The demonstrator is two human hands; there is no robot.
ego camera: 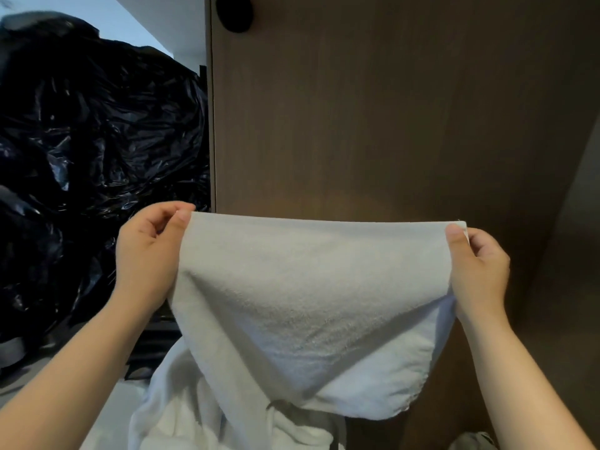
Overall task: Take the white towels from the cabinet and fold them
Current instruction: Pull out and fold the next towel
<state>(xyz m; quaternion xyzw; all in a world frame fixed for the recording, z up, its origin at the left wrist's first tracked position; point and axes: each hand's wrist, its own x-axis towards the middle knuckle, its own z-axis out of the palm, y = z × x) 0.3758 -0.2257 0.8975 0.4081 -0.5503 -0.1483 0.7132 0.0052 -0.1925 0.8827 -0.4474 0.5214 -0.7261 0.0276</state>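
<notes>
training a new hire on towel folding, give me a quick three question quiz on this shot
1. True or false: the white towel lies flat on a table.
2. How many hands pinch its top corners? A) none B) one C) two
3. Fill in: left of the brown wood panel is crumpled black ____.
Key: 1 false, it hangs. 2 C, left hand and right hand take a corner each. 3 plastic.
</notes>
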